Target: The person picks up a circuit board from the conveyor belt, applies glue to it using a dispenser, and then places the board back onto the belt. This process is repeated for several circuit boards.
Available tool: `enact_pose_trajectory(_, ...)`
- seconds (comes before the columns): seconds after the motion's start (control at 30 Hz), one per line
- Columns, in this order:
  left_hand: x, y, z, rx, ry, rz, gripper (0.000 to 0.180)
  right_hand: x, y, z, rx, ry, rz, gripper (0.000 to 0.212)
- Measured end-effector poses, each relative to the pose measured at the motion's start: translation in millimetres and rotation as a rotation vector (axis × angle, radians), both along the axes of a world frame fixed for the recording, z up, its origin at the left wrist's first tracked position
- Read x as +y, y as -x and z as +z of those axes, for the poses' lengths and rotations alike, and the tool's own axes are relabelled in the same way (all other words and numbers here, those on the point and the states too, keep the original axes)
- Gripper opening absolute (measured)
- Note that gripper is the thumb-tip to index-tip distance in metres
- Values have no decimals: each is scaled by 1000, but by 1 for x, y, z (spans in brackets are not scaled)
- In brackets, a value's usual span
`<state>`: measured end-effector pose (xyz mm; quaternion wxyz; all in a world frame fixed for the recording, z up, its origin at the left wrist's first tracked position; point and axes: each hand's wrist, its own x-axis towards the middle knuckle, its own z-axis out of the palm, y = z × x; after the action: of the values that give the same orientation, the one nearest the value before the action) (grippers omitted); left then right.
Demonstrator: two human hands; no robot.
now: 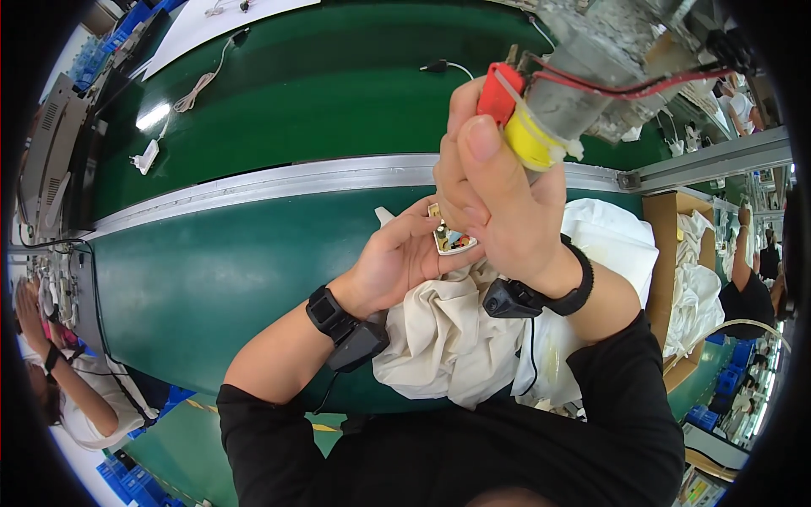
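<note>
My right hand [511,198] is raised and closed around the lower end of a hanging grey cylindrical tool [568,103]. Its thumb lies by a red switch-like part [498,93] and a yellow band [532,142] on that tool. Red and black wires run off the tool to the upper right. Below, my left hand [384,258] holds a small white plastic housing [463,248] with electronic parts inside. My right hand partly covers this housing, and the tool's tip is hidden behind my fingers. A crumpled cream cloth [448,338] lies under both wrists.
White cords with plugs [146,158] lie on the green belt [338,93] beyond a metal rail [279,188]. To the right stands a cardboard box [667,253] with white cloth, next to a white bag [608,241]. Other people work at both sides.
</note>
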<state>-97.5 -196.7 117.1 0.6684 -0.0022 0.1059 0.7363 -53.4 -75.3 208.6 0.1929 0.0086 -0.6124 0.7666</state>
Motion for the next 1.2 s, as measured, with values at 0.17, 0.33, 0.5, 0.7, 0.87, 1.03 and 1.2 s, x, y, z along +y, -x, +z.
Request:
enact_pose_trajectory(0.17,2,1,4,45,21,-7,39,0,2,2,-5,12,-11,32)
enact_pose_trajectory(0.33,3,1,6,64,48,-22,39,2,1,9,-12,19,-10,36)
enact_pose_trajectory(0.5,9,3,11,235,123,23,39,4,-3,11,9,74,1,37)
enact_pose_trajectory(0.7,48,51,68,375,336,80,39,6,-8,9,62,55,31,31)
enact_pose_trajectory(0.87,111,95,88,710,343,249,40,12,-12,17,31,124,68,24)
enact_pose_trajectory(1.03,154,126,33,1716,26,318,38,11,-10,19,7,106,52,21)
enact_pose_trajectory(1.2,150,109,-26,2671,275,441,46,11,-8,11,67,66,-25,21)
